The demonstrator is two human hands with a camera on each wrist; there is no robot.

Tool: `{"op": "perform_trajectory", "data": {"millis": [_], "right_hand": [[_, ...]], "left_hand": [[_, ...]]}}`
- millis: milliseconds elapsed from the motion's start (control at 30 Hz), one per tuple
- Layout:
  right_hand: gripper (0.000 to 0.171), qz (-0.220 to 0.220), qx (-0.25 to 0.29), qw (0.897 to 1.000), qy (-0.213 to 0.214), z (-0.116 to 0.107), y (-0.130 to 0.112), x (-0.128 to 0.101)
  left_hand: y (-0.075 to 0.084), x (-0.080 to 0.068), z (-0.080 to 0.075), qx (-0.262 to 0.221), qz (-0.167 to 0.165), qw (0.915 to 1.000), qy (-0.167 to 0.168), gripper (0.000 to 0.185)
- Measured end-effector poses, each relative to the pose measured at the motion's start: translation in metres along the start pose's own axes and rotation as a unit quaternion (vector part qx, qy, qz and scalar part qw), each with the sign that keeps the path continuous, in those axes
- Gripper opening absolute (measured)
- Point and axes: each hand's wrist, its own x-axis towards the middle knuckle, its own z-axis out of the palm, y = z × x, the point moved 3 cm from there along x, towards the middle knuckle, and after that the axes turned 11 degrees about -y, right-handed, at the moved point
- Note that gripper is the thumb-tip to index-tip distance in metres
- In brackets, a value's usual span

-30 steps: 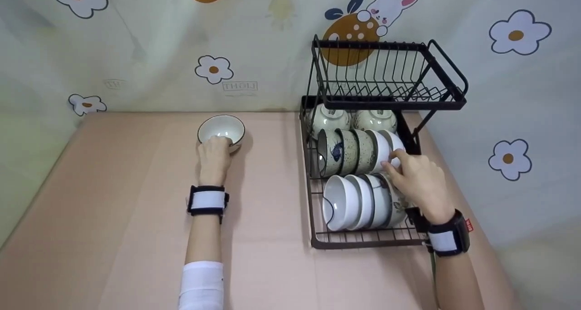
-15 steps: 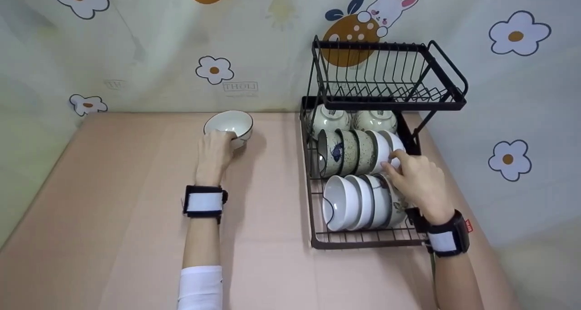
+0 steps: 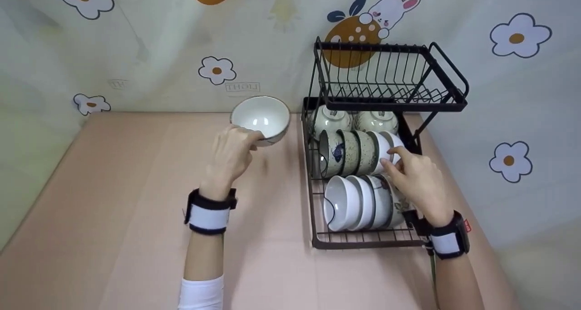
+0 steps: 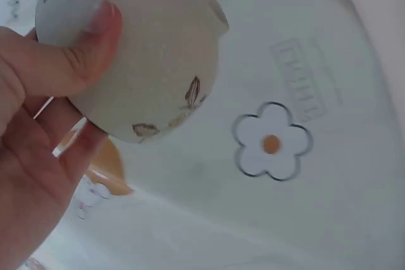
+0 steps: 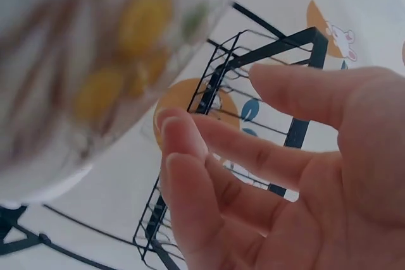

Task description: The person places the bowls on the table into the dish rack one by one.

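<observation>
A white bowl with a dark rim [image 3: 261, 115] is off the table, tilted, in the head view. My left hand [image 3: 232, 153] pinches it by the near rim. In the left wrist view the thumb lies on the bowl's outside [image 4: 152, 74], which bears small brown leaf marks; other fingers are partly hidden behind it. My right hand [image 3: 420, 178] hovers over the right side of the black dish rack [image 3: 367, 245], beside the white bowls [image 3: 382, 151]. Its thumb and fingers are loosely bent and apart. The right wrist view shows nothing between them, with a blurred flowered bowl [image 5: 76, 80] close by.
The rack's front row holds several bowls [image 3: 342, 203] on edge; speckled bowls [image 3: 347, 153] stand in the middle row. Two upturned bowls [image 3: 332, 119] sit at the back, under the upper wire tier [image 3: 390, 105]. A patterned curtain [image 3: 159, 51] hangs behind the pink table [image 3: 136, 187].
My left hand has lifted the bowl off the table and carried it to the right, toward the rack. The right hand has stayed nearly still.
</observation>
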Motion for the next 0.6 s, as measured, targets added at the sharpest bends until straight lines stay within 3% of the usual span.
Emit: {"op": "perform_trajectory", "data": {"millis": [267, 467, 600], "right_hand": [[0.034, -0.011, 0.04, 0.998, 0.038, -0.001, -0.004, 0.0], [0.034, -0.028, 0.069, 0.996, 0.048, 0.001, -0.01, 0.001], [0.032, -0.047, 0.082, 0.995, 0.039, 0.003, -0.016, 0.0]], "left_hand": [[0.053, 0.005, 0.006, -0.017, 0.124, 0.9922, -0.006, 0.028], [0.087, 0.007, 0.017, 0.015, 0.196, 0.9805, -0.014, 0.03], [0.102, 0.008, 0.023, 0.048, 0.228, 0.9723, -0.018, 0.017]]}}
